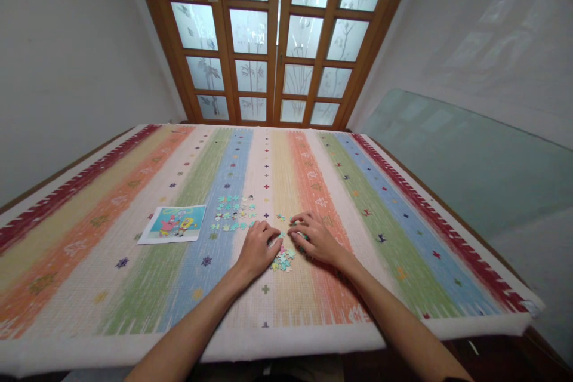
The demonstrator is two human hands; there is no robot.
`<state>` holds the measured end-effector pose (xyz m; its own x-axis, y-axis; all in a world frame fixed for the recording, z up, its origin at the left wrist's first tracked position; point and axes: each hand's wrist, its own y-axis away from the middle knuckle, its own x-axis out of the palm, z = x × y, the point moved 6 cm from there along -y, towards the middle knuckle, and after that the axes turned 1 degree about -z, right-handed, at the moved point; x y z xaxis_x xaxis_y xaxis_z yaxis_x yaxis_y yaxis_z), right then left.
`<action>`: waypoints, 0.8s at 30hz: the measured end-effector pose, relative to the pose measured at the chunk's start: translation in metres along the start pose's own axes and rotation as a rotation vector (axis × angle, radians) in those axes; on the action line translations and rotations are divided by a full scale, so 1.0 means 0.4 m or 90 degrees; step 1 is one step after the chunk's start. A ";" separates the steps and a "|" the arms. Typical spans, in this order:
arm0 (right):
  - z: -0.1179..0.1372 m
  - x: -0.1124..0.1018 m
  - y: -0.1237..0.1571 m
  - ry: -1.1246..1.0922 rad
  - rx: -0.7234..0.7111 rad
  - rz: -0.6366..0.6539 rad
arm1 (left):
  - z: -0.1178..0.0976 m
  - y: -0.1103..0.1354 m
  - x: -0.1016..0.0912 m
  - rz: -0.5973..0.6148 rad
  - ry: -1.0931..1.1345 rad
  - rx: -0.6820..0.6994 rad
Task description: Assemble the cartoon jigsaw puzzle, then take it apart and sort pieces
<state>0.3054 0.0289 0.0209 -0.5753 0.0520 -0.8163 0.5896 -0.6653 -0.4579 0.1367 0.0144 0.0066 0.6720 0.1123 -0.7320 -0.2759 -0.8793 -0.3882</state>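
Note:
Both of my hands rest on a striped cloth point(134, 274) over a low table. My left hand point(258, 249) lies knuckles up, its fingers curled down onto a small heap of teal puzzle pieces point(283, 261). My right hand point(313, 236) is just right of it, fingers bent and pinched on pieces I cannot make out. Several more loose puzzle pieces point(233, 212) are spread out beyond my left hand. A cartoon picture card point(173, 223) lies flat to the left of them.
Wooden doors with frosted glass panes point(273, 42) stand behind the table. A sheet of greenish glass point(470, 167) leans against the right wall. White walls close in on both sides. The cloth's front edge point(286, 340) hangs near me.

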 end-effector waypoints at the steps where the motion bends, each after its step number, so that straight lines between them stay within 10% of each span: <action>1: -0.001 0.000 0.000 0.001 -0.001 -0.003 | 0.001 -0.002 0.003 0.004 0.004 -0.012; 13: -0.004 -0.012 -0.002 0.001 0.010 -0.011 | -0.020 -0.005 -0.013 0.027 0.083 -0.072; 24: -0.013 -0.011 0.002 0.019 -0.002 -0.003 | 0.152 0.102 -0.239 -0.133 0.035 -0.231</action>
<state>0.3114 0.0319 0.0224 -0.5610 0.0770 -0.8242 0.5886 -0.6630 -0.4626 0.0194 -0.0042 0.0268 0.7264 0.2892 -0.6234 0.1238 -0.9474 -0.2953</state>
